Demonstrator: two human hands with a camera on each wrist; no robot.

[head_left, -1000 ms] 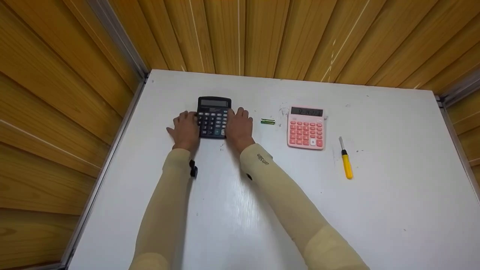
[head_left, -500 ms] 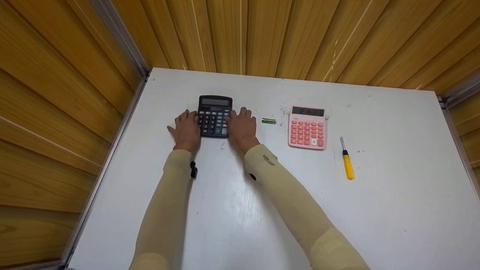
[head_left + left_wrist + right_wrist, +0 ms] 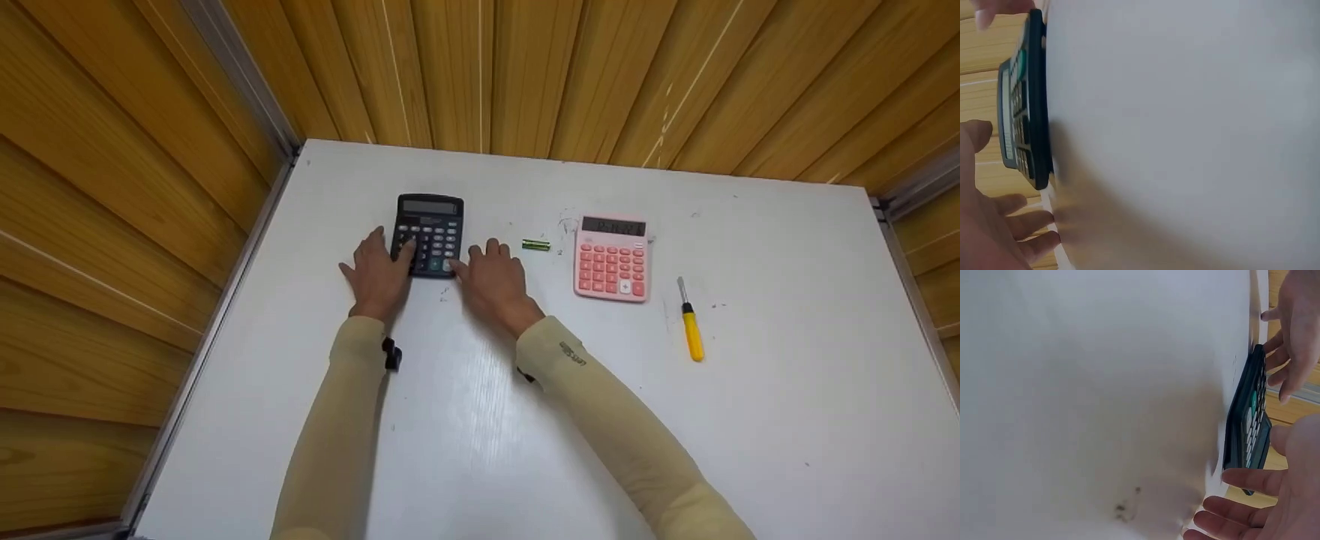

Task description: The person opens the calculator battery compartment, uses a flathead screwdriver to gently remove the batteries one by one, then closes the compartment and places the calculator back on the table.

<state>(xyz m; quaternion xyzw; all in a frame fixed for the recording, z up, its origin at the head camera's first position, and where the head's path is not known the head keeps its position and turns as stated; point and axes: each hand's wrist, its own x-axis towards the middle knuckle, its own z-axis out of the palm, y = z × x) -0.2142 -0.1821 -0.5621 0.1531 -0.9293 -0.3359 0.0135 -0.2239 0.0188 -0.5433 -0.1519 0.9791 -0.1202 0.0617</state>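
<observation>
A black desk calculator point(image 3: 431, 240) lies face up on the white table, its display toward the far edge. Along its left side is my left hand point(image 3: 377, 277), fingers spread, with the thumb over the keys. In the left wrist view that thumb point(image 3: 980, 134) is raised apart from the keypad. My right hand point(image 3: 491, 281) is at the calculator's lower right corner, fingers stretched forward and the thumb tip overlapping the corner. Seen in the right wrist view, the right hand's fingers point(image 3: 1230, 512) are extended beside the calculator point(image 3: 1249, 416). Neither hand grips anything.
A green battery point(image 3: 535, 244) lies right of my right hand. Farther right are a pink calculator point(image 3: 611, 259) with digits on its display and a yellow-handled screwdriver point(image 3: 691, 330). Wood-patterned panels point(image 3: 525, 75) stand behind the table point(image 3: 450, 450).
Both hands have loosened from the black calculator's sides. The right hand has drawn back toward the near right, and the left thumb has come up over the keys. The calculator stays in place.
</observation>
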